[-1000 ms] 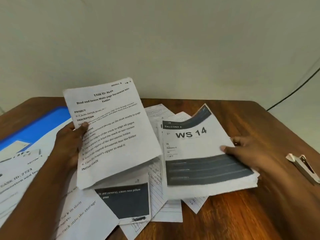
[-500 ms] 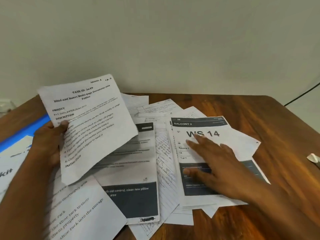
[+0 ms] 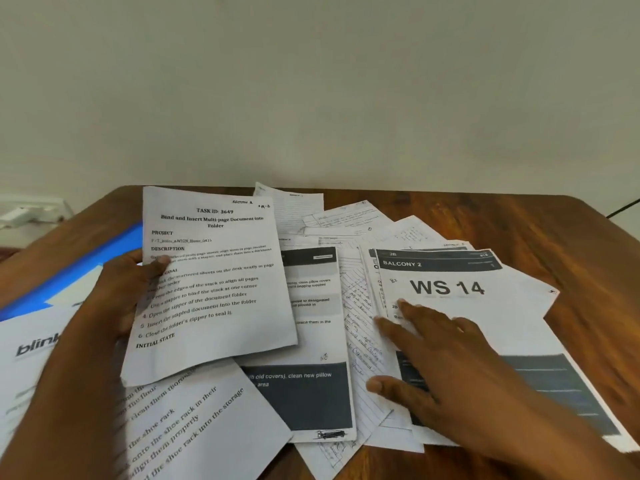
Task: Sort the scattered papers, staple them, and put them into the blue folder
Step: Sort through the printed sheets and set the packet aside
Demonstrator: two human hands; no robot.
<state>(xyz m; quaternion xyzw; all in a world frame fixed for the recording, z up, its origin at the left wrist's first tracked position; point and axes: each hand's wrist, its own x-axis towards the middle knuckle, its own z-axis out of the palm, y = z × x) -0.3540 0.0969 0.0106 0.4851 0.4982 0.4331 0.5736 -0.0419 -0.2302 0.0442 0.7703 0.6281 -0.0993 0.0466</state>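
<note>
My left hand [image 3: 117,299] grips a printed sheet headed "TASK ID: 3649" [image 3: 214,278] by its left edge, holding it raised above the pile. My right hand [image 3: 446,362] lies flat with spread fingers on the "WS 14" sheets [image 3: 450,289] at the right of the pile. Between them lie a sheet with a dark band [image 3: 311,386] and several handwritten lined pages [image 3: 356,306]. The blue folder [image 3: 79,268] shows at the far left, partly under papers and my left arm.
The wooden table [image 3: 519,223] carries everything. More printed sheets [image 3: 194,434] lie at the front left, one marked "blink" [image 3: 31,348]. A white object [image 3: 24,213] sits beyond the table's left edge. A black cable [image 3: 623,207] runs at the far right.
My right hand went from gripping the WS 14 stack's edge to lying flat on it. The view swung left; the stapler at right left the view. My left hand keeps the task sheet.
</note>
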